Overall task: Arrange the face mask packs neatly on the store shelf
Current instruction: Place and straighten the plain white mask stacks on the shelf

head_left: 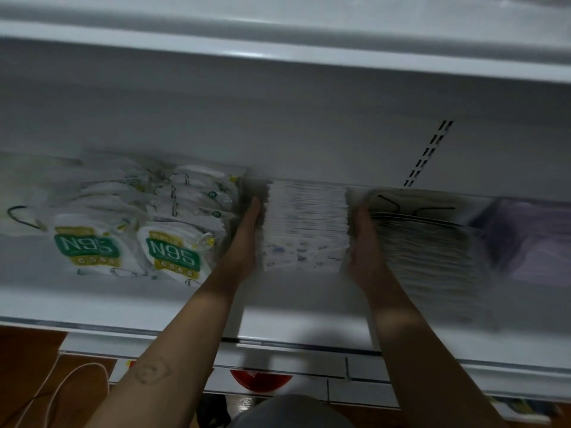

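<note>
Head view: my left hand (247,239) and right hand (363,242), fingers straight, grasping nothing, press flat against both sides of the white, blue-printed stack of face mask packs (306,223), mid white metal shelf (278,307); I judge this squares its edges

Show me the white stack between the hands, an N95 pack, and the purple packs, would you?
white stack (306,217): head view, middle of the packs' top edges.
N95 pack (173,250): head view, on its green label.
purple packs (531,239): head view, middle of the pile.
</note>
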The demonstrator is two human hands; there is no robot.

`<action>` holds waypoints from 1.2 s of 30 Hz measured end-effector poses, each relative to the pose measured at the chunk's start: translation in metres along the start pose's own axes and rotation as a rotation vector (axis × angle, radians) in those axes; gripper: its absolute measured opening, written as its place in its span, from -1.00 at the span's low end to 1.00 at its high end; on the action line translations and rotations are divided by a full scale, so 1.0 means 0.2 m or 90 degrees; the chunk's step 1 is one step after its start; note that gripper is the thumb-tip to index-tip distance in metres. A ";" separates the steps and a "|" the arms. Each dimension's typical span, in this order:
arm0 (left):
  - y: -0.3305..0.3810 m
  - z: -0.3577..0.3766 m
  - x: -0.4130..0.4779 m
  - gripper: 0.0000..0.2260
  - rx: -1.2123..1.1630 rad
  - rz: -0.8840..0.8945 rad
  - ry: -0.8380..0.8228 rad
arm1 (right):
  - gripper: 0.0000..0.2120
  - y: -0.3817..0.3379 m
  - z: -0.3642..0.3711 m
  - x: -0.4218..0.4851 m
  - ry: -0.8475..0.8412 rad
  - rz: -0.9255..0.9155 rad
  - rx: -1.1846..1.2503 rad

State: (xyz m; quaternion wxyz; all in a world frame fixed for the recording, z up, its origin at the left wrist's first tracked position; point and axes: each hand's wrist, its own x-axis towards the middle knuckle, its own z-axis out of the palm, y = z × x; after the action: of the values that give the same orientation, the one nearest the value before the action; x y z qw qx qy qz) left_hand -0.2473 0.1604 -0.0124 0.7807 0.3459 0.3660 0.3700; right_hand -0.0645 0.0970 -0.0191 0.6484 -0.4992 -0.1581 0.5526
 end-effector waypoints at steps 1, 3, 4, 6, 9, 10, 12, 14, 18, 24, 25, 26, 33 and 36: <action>-0.01 0.01 0.00 -0.54 0.021 0.005 -0.006 | -0.42 0.00 0.01 -0.01 -0.004 -0.011 -0.010; -0.01 0.01 -0.01 -0.56 0.025 0.013 -0.005 | -0.50 0.00 0.01 -0.01 0.022 -0.031 -0.033; 0.00 0.01 -0.02 -0.55 0.011 0.005 -0.001 | -0.49 0.00 0.01 -0.01 0.021 -0.041 -0.041; 0.01 -0.02 -0.01 -0.53 -0.006 0.006 0.004 | -0.35 0.01 0.00 -0.01 0.012 -0.044 -0.052; 0.01 -0.03 -0.03 -0.56 0.033 0.001 -0.014 | -0.27 0.04 -0.01 -0.01 -0.001 -0.062 -0.038; 0.00 -0.02 -0.04 -0.56 0.033 0.002 -0.033 | -0.22 0.04 -0.01 -0.01 -0.008 -0.066 -0.048; 0.00 -0.02 -0.05 -0.55 0.050 0.019 -0.027 | -0.20 0.03 0.01 -0.04 -0.016 -0.069 -0.067; 0.05 -0.01 -0.08 -0.51 0.097 0.056 0.020 | -0.42 -0.01 0.04 -0.09 -0.020 -0.123 -0.092; 0.11 0.02 -0.12 -0.33 0.456 0.217 0.099 | -0.26 -0.09 0.01 -0.10 0.034 -0.165 -0.152; 0.11 0.27 -0.24 -0.43 0.587 0.363 0.045 | -0.63 -0.21 -0.09 -0.24 0.030 -0.275 -0.247; 0.09 0.30 -0.26 -0.40 0.600 0.368 0.031 | -0.60 -0.21 -0.12 -0.28 0.037 -0.312 -0.310; 0.05 0.32 -0.28 -0.37 0.614 0.368 0.018 | -0.55 -0.21 -0.16 -0.31 0.034 -0.337 -0.378; -0.04 0.13 -0.24 0.03 1.162 0.508 0.037 | 0.05 -0.16 -0.18 -0.38 -0.049 -0.429 -0.942; 0.05 0.16 -0.16 0.11 1.276 0.464 0.043 | 0.09 -0.17 -0.01 -0.27 -0.050 -0.534 -1.181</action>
State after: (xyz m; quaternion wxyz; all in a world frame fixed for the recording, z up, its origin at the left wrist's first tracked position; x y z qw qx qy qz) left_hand -0.2386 0.1295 0.0223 -0.0284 0.9084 0.3992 0.1209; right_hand -0.0612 0.0526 0.0267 0.1414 -0.6910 -0.7075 -0.0437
